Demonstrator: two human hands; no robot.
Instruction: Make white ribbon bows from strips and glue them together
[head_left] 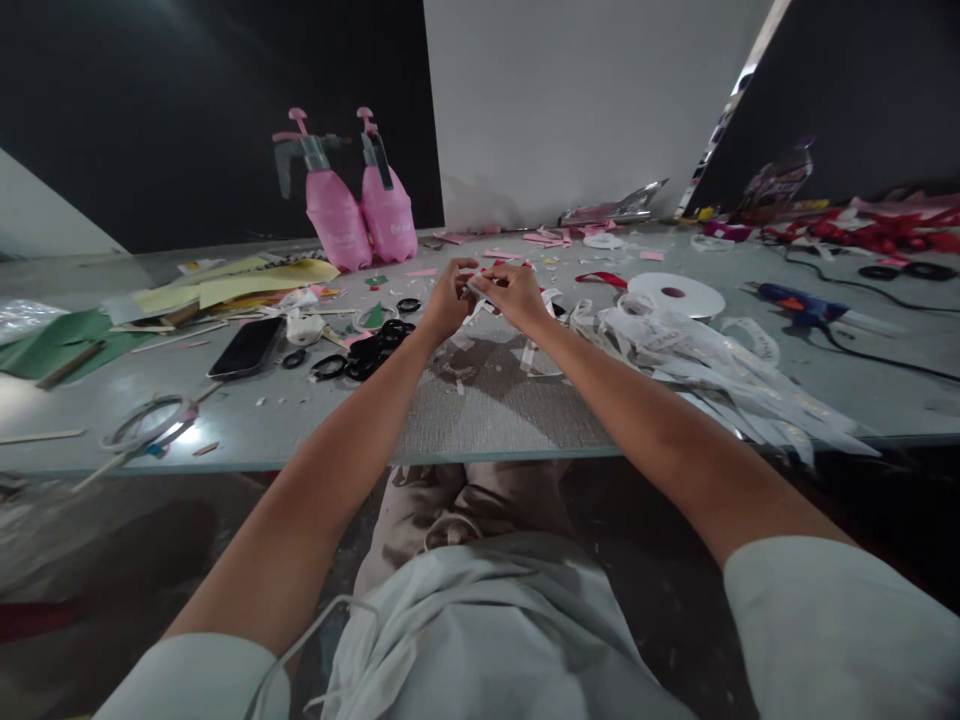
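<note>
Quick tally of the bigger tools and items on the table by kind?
Pink spray bottles: 2
Phone: 1
Glue gun: 1
White ribbon spool: 1
Total: 5

A glass desk [480, 420] is strewn with scraps; two pink spray bottles [360, 215] are stood near its far edge, a phone [246, 347] towards the left edge, a glue gun [799, 303] towards the right
</note>
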